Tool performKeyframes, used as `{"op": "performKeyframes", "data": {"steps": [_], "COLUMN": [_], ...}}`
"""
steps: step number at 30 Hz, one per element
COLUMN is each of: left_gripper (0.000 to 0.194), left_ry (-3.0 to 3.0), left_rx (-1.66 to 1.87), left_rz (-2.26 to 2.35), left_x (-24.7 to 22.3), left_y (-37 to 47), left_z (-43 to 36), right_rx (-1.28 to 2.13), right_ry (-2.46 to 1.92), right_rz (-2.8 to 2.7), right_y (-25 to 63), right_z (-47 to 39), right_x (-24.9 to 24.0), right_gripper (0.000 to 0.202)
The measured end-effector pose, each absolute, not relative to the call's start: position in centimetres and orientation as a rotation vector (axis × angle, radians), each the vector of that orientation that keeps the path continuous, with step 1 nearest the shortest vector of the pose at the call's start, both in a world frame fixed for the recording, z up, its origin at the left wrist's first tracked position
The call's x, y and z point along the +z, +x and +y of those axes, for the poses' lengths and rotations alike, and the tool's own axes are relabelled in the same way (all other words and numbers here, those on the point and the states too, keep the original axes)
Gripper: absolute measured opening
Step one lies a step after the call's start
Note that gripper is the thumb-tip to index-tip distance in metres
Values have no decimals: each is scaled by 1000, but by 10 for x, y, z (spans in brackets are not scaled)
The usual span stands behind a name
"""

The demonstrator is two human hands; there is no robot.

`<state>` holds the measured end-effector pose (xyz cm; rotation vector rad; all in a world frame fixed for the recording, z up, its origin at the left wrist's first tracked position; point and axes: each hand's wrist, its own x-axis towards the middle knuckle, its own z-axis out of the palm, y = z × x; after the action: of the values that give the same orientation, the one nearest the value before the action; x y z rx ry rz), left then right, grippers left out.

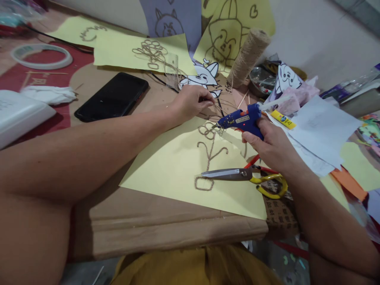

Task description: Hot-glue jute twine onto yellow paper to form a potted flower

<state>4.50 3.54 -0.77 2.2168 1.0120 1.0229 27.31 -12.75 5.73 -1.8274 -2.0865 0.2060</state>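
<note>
My right hand [264,136] is wrapped round a blue glue gun [240,119], whose tip points left at the top of a twine flower [210,150] on a yellow sheet [160,166]. My left hand [192,102] is closed in a pinch above the sheet's upper edge, with thin twine at its fingertips. Scissors [237,174] with yellow handles lie on the sheet, their blades between the flower's stem and a twine pot outline [204,183]. Behind the glue gun stands a spool of twine [248,55].
A black phone [112,97] and a tape roll [41,56] lie at the left. Yellow sheets with twine shapes [118,49] are at the back. White paper [323,126], a yellow glue stick [283,119] and scraps are at the right. A black cable runs behind my left hand.
</note>
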Motion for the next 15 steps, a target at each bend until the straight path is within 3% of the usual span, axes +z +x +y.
{"op": "performKeyframes", "data": {"steps": [15], "left_gripper": [16], "left_ry": [2211], "left_rx": [1025], "left_rz": [1013], "left_x": [-7], "left_y": [45], "left_z": [35], "right_rx": [292], "right_ry": [-1746], "right_rz": [-2048], "right_y": [279], "right_z": [-128], "right_x": [62], "right_gripper": [18]}}
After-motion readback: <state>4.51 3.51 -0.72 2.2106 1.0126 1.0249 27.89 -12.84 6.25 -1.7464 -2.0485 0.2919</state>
